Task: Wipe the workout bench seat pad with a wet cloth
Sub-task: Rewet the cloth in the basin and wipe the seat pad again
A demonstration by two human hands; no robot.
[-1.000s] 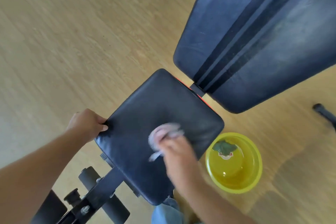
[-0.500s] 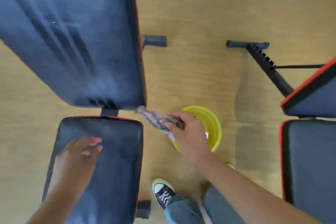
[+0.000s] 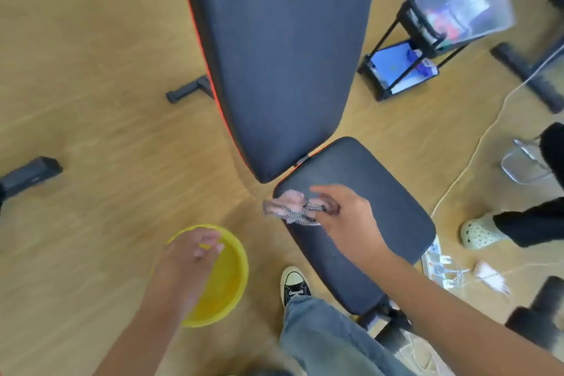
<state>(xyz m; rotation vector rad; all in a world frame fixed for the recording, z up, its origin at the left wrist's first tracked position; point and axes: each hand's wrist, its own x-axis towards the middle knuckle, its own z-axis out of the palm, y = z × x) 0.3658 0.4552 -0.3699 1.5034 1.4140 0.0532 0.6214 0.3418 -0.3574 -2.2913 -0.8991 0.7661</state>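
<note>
The black seat pad (image 3: 387, 217) of the workout bench lies right of centre, with the long black back pad (image 3: 280, 55) rising above it. My right hand (image 3: 345, 217) is shut on a crumpled pinkish, checked cloth (image 3: 288, 207) at the pad's upper left corner. The cloth overhangs that corner. My left hand (image 3: 189, 259) hovers over the near rim of a yellow basin (image 3: 232, 281) on the floor to the left, fingers loosely bent and holding nothing. Motion blur softens both hands.
My sneaker (image 3: 293, 284) and jeans leg stand between the basin and the bench. Another person's foot (image 3: 479, 233) is at the right. A black rack with a clear box (image 3: 457, 0), a white cable (image 3: 476, 149), a power strip (image 3: 436, 262) and bench feet crowd the right side.
The view swung round, so the seat pad now lies to the right and the basin to the left. My right hand brought the cloth onto the pad's corner; my left hand left the pad for the basin.
</note>
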